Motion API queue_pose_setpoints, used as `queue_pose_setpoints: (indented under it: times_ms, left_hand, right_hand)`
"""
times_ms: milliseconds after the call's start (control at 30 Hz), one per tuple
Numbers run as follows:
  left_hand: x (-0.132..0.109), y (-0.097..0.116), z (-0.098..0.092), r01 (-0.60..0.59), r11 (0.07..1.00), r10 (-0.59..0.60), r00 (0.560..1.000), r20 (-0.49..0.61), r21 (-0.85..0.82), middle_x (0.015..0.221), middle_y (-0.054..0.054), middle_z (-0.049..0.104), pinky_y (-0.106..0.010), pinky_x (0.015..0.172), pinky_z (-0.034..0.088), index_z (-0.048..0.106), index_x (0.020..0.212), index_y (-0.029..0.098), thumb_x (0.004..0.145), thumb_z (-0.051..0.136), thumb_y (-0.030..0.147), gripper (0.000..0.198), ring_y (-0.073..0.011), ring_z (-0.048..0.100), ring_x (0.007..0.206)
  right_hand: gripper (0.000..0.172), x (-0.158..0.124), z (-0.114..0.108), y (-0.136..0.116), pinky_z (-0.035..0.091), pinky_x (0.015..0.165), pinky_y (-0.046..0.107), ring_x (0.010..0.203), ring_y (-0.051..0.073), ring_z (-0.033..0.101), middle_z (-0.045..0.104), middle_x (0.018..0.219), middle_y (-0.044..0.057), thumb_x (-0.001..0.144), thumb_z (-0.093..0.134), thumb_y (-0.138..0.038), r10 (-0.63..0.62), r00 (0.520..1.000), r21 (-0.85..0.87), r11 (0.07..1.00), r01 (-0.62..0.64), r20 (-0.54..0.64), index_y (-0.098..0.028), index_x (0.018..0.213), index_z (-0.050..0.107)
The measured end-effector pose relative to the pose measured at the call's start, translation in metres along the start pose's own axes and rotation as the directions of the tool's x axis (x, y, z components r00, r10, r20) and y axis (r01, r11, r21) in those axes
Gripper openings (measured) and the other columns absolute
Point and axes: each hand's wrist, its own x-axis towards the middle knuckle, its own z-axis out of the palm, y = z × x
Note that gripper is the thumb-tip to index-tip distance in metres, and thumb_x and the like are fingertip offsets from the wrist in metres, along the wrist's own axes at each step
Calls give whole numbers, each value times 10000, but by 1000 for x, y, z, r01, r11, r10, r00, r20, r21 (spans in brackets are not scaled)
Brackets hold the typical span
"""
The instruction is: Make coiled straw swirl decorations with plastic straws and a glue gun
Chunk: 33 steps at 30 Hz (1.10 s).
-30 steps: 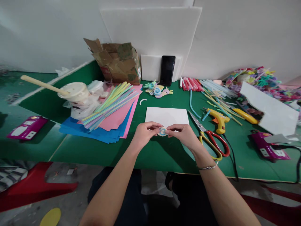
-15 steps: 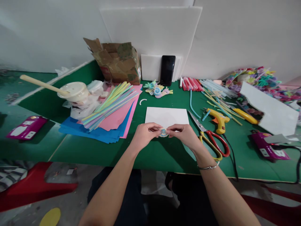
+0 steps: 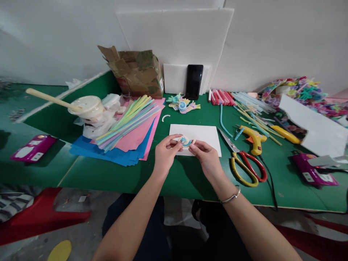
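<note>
Between both hands is a small pipe cleaner coil [image 3: 185,141], blue and cream, wound in a spiral. My left hand [image 3: 168,150] pinches its left side between thumb and fingers. At the right, my right hand [image 3: 205,154] pinches a cream end of it. Both hands are above the near part of a white board [image 3: 195,131] lying on the green table [image 3: 160,177]. Just behind the board lie a finished-looking cluster of pastel pipe cleaner shapes [image 3: 182,105] and a short white curved piece [image 3: 165,117].
Scissors [image 3: 240,159] and a yellow glue gun [image 3: 252,137] lie at the right, a cord trailing off the edge. Loose pipe cleaners [image 3: 130,121] rest on coloured sheets [image 3: 108,154] at the left. A phone [image 3: 194,82] leans at the back near a cardboard box [image 3: 138,72].
The coil has turned so its spiral face shows, and a cream end now sticks out to the right. My hands have tilted, with the right wrist shifted slightly left.
</note>
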Motion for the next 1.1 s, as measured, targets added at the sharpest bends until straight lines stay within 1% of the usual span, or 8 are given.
queue_pose_setpoints:
  times_ms: [167,267,400,533,700,867,967,1100]
  left_hand:
    - [-3,-1,5,10,1000,-9,1000,17,-24,755,-18,672,-256,647,568,677,929,152,677,667,262,275,-126,643,644]
    - [-3,-1,6,-39,999,39,999,35,1,848,-35,686,-241,644,568,681,930,165,686,664,265,264,-138,648,711]
    - [-3,-2,4,-106,994,104,993,61,37,882,-29,681,-228,635,567,682,962,182,738,632,317,266,-113,638,641]
    - [-2,-3,3,-147,989,146,987,63,21,948,-36,687,-200,551,555,685,938,180,755,618,319,239,-107,631,631]
    - [-2,-1,3,-161,985,159,986,49,56,856,-43,703,-197,531,556,693,850,162,747,621,281,172,-117,638,622]
    - [-3,-1,4,-162,985,162,987,7,59,841,-42,706,-199,538,562,688,847,159,739,630,270,166,-127,651,644]
    - [-2,-1,3,-164,985,164,986,2,58,812,-37,706,-206,561,569,688,829,156,735,629,257,151,-124,650,626]
    - [-2,-1,3,-184,975,183,983,18,123,780,-30,708,-209,570,569,688,809,158,740,618,247,132,-127,656,620]
  right_hand:
    - [279,-1,2,0,559,710,322,691,136,614,684,705,-11,455,827,-340,18,999,60,998,-15,-44,-201,667,708]
    - [269,0,1,0,559,713,315,681,131,612,680,698,-16,458,827,-337,15,999,63,998,-12,-51,-202,659,709]
    - [273,0,1,-1,560,703,303,677,126,614,679,692,-20,447,834,-337,16,999,74,997,-13,-47,-204,649,708]
    - [268,0,0,-2,557,677,300,691,137,625,701,728,-6,475,821,-346,8,999,34,999,-7,-41,-203,680,724]
    - [278,0,-1,-2,549,637,277,661,121,625,725,809,6,522,796,-352,-12,999,10,1000,13,-49,-212,757,745]
    - [333,0,0,0,560,696,318,660,124,632,716,792,-5,521,798,-331,-36,999,31,999,37,-32,-216,826,731]
    - [288,0,0,0,557,671,306,661,128,633,696,716,-17,524,798,-327,-61,998,31,998,62,-26,-214,775,714]
    - [221,0,-2,0,532,595,259,662,123,621,691,709,-10,559,779,-347,-75,996,-25,997,74,-45,-206,712,701]
